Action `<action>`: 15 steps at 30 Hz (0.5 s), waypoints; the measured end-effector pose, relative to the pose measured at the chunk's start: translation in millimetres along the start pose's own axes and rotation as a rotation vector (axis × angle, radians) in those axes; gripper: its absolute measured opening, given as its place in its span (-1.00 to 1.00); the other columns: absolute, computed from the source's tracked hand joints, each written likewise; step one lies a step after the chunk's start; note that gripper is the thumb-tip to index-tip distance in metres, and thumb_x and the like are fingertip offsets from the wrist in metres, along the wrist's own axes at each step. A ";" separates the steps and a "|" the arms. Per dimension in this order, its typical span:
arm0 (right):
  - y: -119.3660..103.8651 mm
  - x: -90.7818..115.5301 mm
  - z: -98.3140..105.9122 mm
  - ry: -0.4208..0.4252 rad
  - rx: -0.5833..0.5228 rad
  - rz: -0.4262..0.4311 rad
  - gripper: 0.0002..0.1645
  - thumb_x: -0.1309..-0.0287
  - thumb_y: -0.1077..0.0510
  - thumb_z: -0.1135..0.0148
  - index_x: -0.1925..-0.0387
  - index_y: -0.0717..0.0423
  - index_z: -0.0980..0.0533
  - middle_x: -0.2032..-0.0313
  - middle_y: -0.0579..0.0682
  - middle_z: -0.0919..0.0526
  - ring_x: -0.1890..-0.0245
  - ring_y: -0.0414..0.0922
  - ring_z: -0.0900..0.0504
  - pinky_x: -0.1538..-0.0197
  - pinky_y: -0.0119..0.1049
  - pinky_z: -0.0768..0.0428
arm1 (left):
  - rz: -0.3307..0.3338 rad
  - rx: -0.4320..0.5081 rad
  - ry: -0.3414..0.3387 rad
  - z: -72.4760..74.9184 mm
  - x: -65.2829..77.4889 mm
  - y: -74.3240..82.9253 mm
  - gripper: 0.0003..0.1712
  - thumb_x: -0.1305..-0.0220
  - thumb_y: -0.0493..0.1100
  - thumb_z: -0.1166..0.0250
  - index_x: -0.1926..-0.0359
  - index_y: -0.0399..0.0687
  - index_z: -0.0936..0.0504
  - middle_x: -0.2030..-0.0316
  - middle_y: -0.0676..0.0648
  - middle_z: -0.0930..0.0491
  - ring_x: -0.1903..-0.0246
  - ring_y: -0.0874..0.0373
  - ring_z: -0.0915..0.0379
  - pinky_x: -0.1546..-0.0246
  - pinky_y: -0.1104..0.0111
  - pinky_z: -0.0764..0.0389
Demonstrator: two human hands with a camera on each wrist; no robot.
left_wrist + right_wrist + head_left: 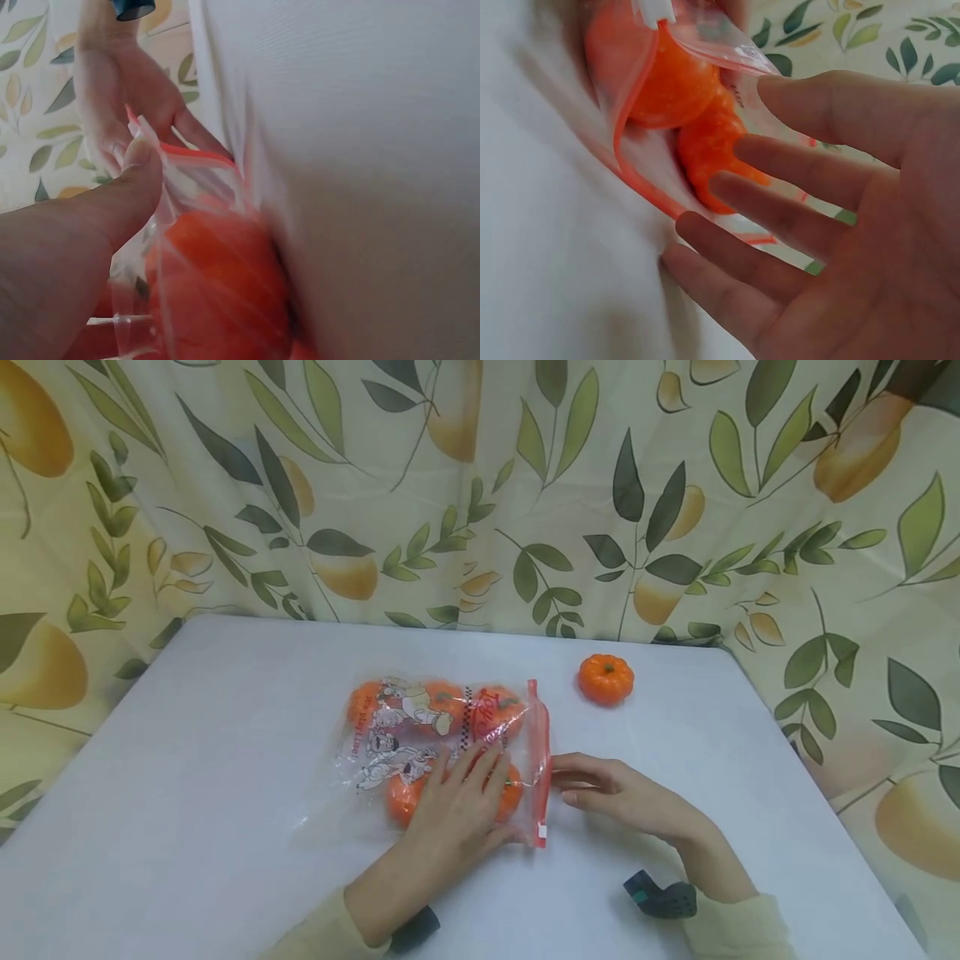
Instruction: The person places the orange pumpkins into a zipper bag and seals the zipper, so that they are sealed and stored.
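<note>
A clear zip bag with printed cartoon figures lies flat, holding several small orange pumpkins. Its red-edged mouth faces right; in the right wrist view the two red strips stand apart, with a white slider at one end. My left hand rests on the bag with fingers spread over the pumpkins, its thumb against the film near the mouth. Beside the mouth is my right hand, fingers extended and holding nothing; whether its fingertips touch the strip I cannot tell.
Another orange pumpkin sits outside the bag, at the back right of the white table. A leaf-and-fruit patterned cloth hangs behind the table. Dark devices are strapped at both wrists, one below the right wrist.
</note>
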State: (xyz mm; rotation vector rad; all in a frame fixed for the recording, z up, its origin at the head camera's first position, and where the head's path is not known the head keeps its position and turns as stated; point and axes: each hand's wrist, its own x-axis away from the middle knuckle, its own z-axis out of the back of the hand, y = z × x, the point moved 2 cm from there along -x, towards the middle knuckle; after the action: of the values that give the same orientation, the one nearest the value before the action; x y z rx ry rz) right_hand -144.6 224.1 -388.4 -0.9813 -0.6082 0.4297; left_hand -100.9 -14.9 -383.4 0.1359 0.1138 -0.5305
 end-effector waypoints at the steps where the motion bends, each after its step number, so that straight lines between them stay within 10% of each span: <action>1: -0.1 0.8 2.5 0.015 0.004 -0.006 -0.46 -0.40 0.08 -0.11 -0.38 -0.15 -0.35 -0.37 0.01 -0.43 -0.36 0.14 -0.42 -0.27 -0.04 -0.56 | 0.002 0.014 -0.010 0.5 -0.1 -0.4 0.08 -0.08 0.51 -0.23 -0.46 -0.02 -0.27 -0.46 -0.05 -0.28 -0.46 -0.03 -0.17 -0.45 -0.13 -0.17; 15: -23.0 -4.3 55.9 0.426 0.299 -0.139 -0.49 -0.43 0.01 -0.07 -0.27 0.18 -0.41 -0.27 0.26 -0.48 -0.28 0.25 -0.42 -0.19 0.22 -0.55 | 0.036 0.081 -0.091 8.3 0.6 -11.6 0.13 -0.07 0.44 -0.34 -0.49 -0.09 -0.22 -0.48 -0.11 -0.23 -0.50 -0.04 -0.08 -0.47 -0.04 -0.18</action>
State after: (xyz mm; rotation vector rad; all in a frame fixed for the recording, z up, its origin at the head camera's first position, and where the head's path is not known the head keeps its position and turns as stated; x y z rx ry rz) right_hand -182.7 245.8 -346.5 -0.7092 -0.2151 0.1708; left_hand -105.7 -26.3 -376.5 0.1919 0.0011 -0.5052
